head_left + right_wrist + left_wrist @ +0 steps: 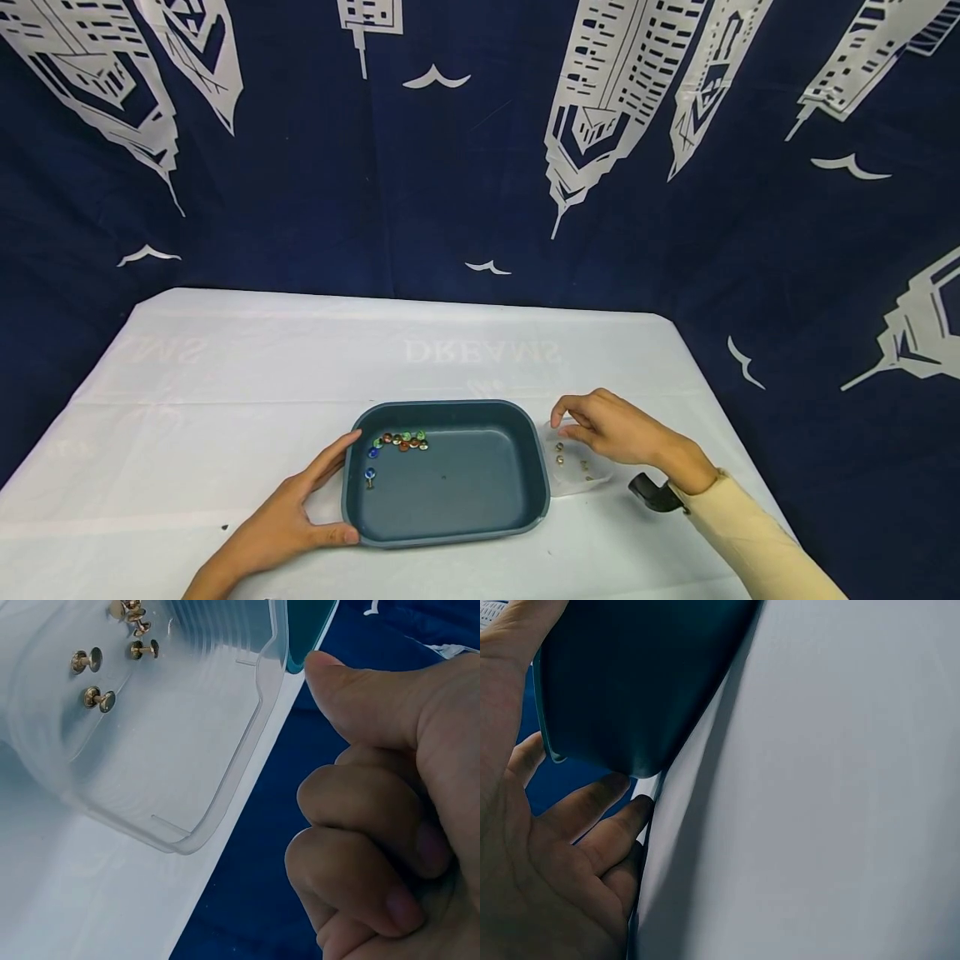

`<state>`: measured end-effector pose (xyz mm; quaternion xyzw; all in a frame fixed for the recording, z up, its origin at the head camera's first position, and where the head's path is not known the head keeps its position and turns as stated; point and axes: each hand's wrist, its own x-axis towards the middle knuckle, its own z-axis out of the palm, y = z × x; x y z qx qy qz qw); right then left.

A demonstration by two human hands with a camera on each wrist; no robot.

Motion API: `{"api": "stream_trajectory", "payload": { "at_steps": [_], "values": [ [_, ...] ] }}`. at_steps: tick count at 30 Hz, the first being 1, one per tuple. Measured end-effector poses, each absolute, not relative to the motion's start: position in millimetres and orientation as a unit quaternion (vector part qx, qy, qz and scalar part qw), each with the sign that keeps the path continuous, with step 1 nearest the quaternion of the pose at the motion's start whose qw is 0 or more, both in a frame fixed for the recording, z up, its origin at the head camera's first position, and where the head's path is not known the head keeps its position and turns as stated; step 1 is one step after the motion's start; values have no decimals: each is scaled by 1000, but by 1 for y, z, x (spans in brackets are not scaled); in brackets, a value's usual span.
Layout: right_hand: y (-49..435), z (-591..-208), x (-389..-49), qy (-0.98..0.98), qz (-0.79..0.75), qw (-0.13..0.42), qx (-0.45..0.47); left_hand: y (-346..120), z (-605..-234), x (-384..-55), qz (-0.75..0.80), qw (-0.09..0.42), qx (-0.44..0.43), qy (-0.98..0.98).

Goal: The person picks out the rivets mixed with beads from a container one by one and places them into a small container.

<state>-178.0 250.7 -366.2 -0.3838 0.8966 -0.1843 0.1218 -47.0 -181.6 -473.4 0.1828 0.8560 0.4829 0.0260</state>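
Observation:
A teal tray [465,492] lies on the table, with small green, orange and blue round-topped pieces [403,442] in its back left part. A blue-topped piece with a brass-coloured stem [370,477] lies below them. My left hand [292,508] spans the tray's left end, thumb at the front corner, fingers mostly straight along the side. Over the clear plastic container [187,742] hovers my right hand [615,425], thumb and index tips close together, other fingers curled. Whether a small thing is between the tips is hidden. Several brass-coloured double-headed studs [97,699] lie in the container.
A white cloth [247,367] covers the table. Behind and beside the table hangs a dark blue fabric [450,183] with white building prints. A black strap-like device [655,493] sits at the right wrist. The container stands close against the tray's right side.

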Motion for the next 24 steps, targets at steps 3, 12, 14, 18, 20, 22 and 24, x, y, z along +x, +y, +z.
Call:
{"api": "stream_trajectory", "payload": {
  "at_steps": [3, 12, 14, 18, 20, 22, 24],
  "values": [
    [250, -366, -179, 894, -188, 121, -388, -182, -474, -47, 481, 26, 184, 857],
    [245, -367, -179, 887, -202, 126, -396, -181, -474, -47, 481, 25, 180, 858],
    [242, -367, -179, 886, -204, 125, -396, -181, -474, -47, 481, 26, 180, 858],
    [234, -368, -179, 886, -200, 122, -400, -180, -473, -47, 481, 27, 178, 858],
    [228, -368, -179, 884, -198, 123, -405, -181, -473, -47, 477, 25, 178, 861],
    [222, -369, -179, 881, -198, 127, -411, -181, -473, -47, 473, 24, 177, 863],
    [216, -369, -180, 877, -199, 132, -416, -181, -473, -47, 472, 21, 180, 863]
  ]
}}
